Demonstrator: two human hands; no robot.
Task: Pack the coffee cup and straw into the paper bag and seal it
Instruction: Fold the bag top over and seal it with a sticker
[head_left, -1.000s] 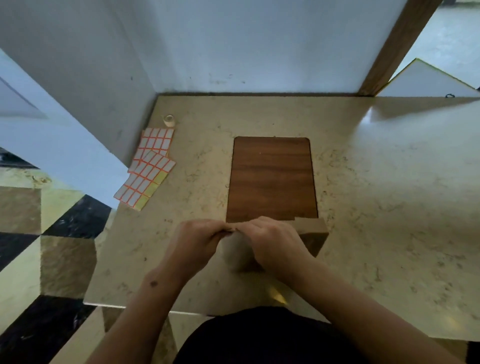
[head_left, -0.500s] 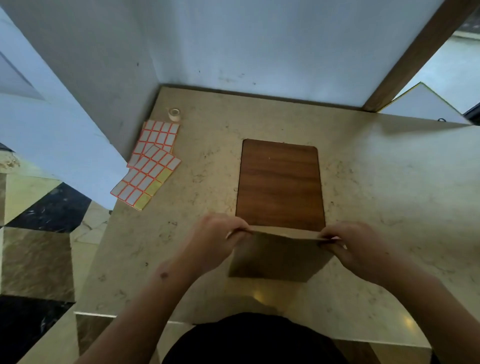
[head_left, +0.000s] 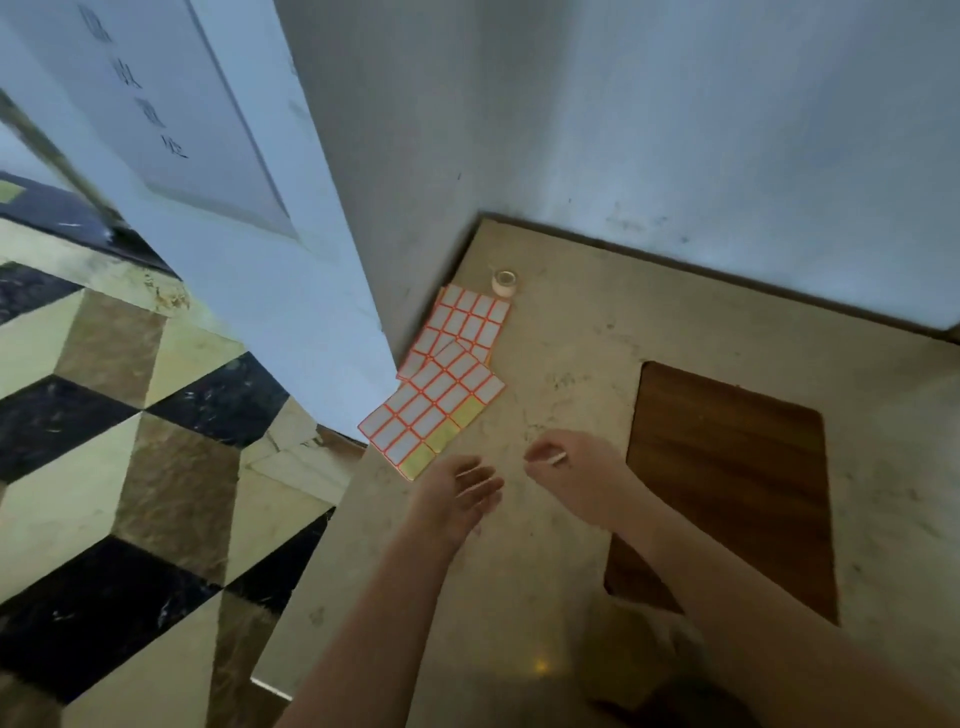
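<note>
Hands apart: left hand (head_left: 457, 493) spread, right hand (head_left: 574, 470) pinching something small, white, blurred.

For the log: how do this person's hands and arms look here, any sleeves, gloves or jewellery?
Both arms are bare to the bottom of the frame, no sleeves in view. The left hand and right hand have no gloves, and no rings, watch or bracelet show. Motion blur softens the fingers.

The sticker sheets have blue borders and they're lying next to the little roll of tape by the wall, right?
Not quite. The head view shows the sticker sheets with orange-red borders, not blue. The rest holds: they lie beside the little roll of tape near the wall.
</note>
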